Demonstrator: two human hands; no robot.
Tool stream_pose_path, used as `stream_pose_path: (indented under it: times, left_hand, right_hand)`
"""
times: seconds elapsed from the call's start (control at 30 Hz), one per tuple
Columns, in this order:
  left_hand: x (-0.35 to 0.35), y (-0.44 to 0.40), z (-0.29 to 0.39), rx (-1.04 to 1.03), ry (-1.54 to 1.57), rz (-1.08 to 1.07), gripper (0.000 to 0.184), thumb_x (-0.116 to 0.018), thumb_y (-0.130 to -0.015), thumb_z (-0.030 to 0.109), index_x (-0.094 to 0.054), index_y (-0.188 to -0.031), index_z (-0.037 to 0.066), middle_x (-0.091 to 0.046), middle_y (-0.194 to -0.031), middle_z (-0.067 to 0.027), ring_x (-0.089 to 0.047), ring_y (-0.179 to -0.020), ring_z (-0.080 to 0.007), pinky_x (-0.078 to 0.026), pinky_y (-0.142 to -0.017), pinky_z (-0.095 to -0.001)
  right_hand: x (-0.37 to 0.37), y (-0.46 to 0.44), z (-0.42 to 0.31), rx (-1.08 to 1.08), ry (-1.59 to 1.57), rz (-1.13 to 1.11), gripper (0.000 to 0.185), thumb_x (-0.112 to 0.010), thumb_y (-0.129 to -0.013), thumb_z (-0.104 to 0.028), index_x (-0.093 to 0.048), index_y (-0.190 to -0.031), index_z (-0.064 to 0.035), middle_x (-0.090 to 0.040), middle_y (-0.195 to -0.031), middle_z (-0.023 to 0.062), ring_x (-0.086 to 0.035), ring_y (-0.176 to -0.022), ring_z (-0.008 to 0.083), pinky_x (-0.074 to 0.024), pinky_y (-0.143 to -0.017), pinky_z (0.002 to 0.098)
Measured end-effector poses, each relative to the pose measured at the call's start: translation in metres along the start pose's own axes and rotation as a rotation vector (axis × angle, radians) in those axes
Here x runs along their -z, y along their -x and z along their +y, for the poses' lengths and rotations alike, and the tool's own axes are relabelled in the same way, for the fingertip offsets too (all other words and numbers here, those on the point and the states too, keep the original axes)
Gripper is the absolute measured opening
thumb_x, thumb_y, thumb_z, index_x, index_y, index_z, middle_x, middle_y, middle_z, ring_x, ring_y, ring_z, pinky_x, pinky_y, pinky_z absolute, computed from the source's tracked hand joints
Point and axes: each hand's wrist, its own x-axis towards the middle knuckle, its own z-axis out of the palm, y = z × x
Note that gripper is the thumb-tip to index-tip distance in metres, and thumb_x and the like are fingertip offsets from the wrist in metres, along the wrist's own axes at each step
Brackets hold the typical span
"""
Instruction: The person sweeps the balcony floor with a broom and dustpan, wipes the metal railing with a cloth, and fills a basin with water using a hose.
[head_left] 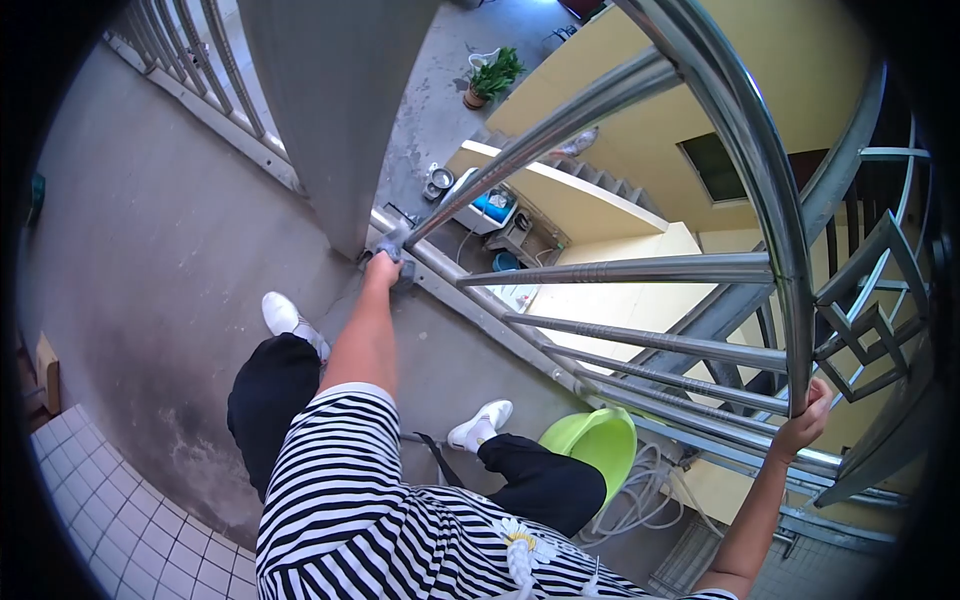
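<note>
At the foot of the metal railing (620,270), clutching a grey cloth (404,273) in the closed left hand (382,268), holding it against the lower end of a slanting bar (540,148); with the right hand (805,418), gripping the curved rail (793,260). Apparently wiping at that end now, judging by the cloth; showing no clear line between wiped and unwiped metal, so leaving the remaining share impossible to tell.

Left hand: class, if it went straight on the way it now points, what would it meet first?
Past the grey cloth that the left hand holds, probably the foot of the steel railing, though depth is unclear there.
</note>
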Motion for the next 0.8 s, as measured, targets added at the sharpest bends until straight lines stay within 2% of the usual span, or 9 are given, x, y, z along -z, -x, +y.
stream_pose_path:
  times: [0.1,0.2,0.27,0.33,0.37,0.4,0.5,0.67,0.8]
  left_hand:
    - [0.008,0.017,0.041,0.129,0.132,0.106,0.029,-0.054,-0.073,0.022,-0.055,-0.093,0.001,-0.054,-0.094,-0.0202,-0.051,-0.089,-0.0343,-0.04,-0.076,-0.0409]
    - [-0.016,0.008,0.059,0.188,0.198,0.217,0.043,-0.049,-0.073,0.017,-0.036,-0.11,0.0,-0.045,-0.105,-0.0234,-0.043,-0.101,-0.0362,-0.036,-0.082,-0.0398]
    - [-0.014,0.011,0.069,0.137,0.272,0.288,0.041,-0.049,-0.071,0.012,-0.038,-0.109,0.001,-0.048,-0.102,-0.0211,-0.045,-0.099,-0.0357,-0.038,-0.081,-0.0376]
    - [-0.001,0.009,0.072,0.043,0.543,0.101,0.042,-0.049,-0.069,0.006,-0.037,-0.109,0.001,-0.052,-0.098,-0.0189,-0.046,-0.096,-0.0365,-0.038,-0.08,-0.036]
    - [-0.003,-0.001,0.069,-0.019,0.617,0.104,0.036,-0.046,-0.067,-0.001,-0.041,-0.103,0.003,-0.055,-0.083,-0.0128,-0.054,-0.079,-0.03,-0.044,-0.067,-0.0341]
    - [-0.006,-0.005,0.066,-0.028,0.602,0.102,0.036,-0.046,-0.067,-0.001,-0.041,-0.103,0.003,-0.055,-0.083,-0.0128,-0.054,-0.079,-0.03,-0.044,-0.067,-0.0341]
    - [0.054,0.054,0.123,0.004,0.955,-0.15,0.024,-0.044,-0.068,-0.007,-0.042,-0.084,0.01,-0.048,-0.065,-0.0011,-0.049,-0.053,-0.0093,-0.041,-0.044,-0.0246]
    - [0.098,0.087,0.165,-0.09,1.081,-0.199,0.02,-0.048,-0.07,-0.003,-0.042,-0.083,0.011,-0.049,-0.066,0.001,-0.051,-0.056,-0.0108,-0.041,-0.046,-0.0238]
    - [0.145,0.122,0.213,-0.191,1.272,-0.214,0.016,-0.049,-0.072,-0.001,-0.048,-0.085,0.008,-0.053,-0.077,-0.0048,-0.054,-0.073,-0.0168,-0.046,-0.062,-0.0321]
  right_hand:
    - [0.0,0.0,0.003,0.044,0.019,0.001,0.036,-0.026,-0.084,-0.027,-0.049,-0.082,0.0005,-0.043,-0.069,0.0029,-0.039,-0.063,0.0115,-0.033,-0.06,0.0228]
    - [0.001,0.001,0.005,0.034,-0.036,-0.03,0.037,-0.026,-0.085,-0.028,-0.05,-0.085,0.0007,-0.044,-0.07,0.003,-0.04,-0.064,0.0116,-0.0338,-0.061,0.0226]
    - [0.001,0.001,-0.001,0.023,-0.017,-0.03,0.037,-0.025,-0.085,-0.026,-0.051,-0.086,0.0003,-0.044,-0.069,0.0034,-0.041,-0.064,0.0129,-0.0345,-0.062,0.0241]
    - [0.004,0.0,0.005,0.04,0.022,-0.058,0.037,-0.025,-0.085,-0.025,-0.052,-0.086,-0.0002,-0.045,-0.069,0.0036,-0.042,-0.066,0.0135,-0.0348,-0.062,0.025]
    - [0.003,0.0,0.001,0.027,-0.002,-0.041,0.036,-0.025,-0.085,-0.024,-0.052,-0.085,-0.0004,-0.046,-0.068,0.0041,-0.043,-0.065,0.0138,-0.0354,-0.062,0.0255]
    - [0.003,0.001,-0.005,0.027,0.019,-0.043,0.036,-0.025,-0.085,-0.024,-0.052,-0.085,-0.0004,-0.046,-0.067,0.004,-0.044,-0.064,0.0141,-0.036,-0.062,0.0255]
    - [0.002,0.001,-0.006,0.0,0.009,-0.036,0.034,-0.027,-0.085,-0.024,-0.052,-0.086,-0.0019,-0.047,-0.065,0.0054,-0.046,-0.062,0.0143,-0.0375,-0.059,0.0256]
    - [0.004,0.0,0.0,-0.017,0.032,-0.02,0.026,-0.034,-0.081,-0.023,-0.055,-0.084,-0.0091,-0.056,-0.066,0.0069,-0.054,-0.053,0.0129,-0.0412,-0.05,0.0277]
    - [-0.003,-0.002,0.013,0.164,0.034,0.136,0.016,-0.049,-0.076,-0.024,-0.057,-0.084,-0.0126,-0.058,-0.074,0.0094,-0.056,-0.064,0.0273,-0.0437,-0.054,0.0338]
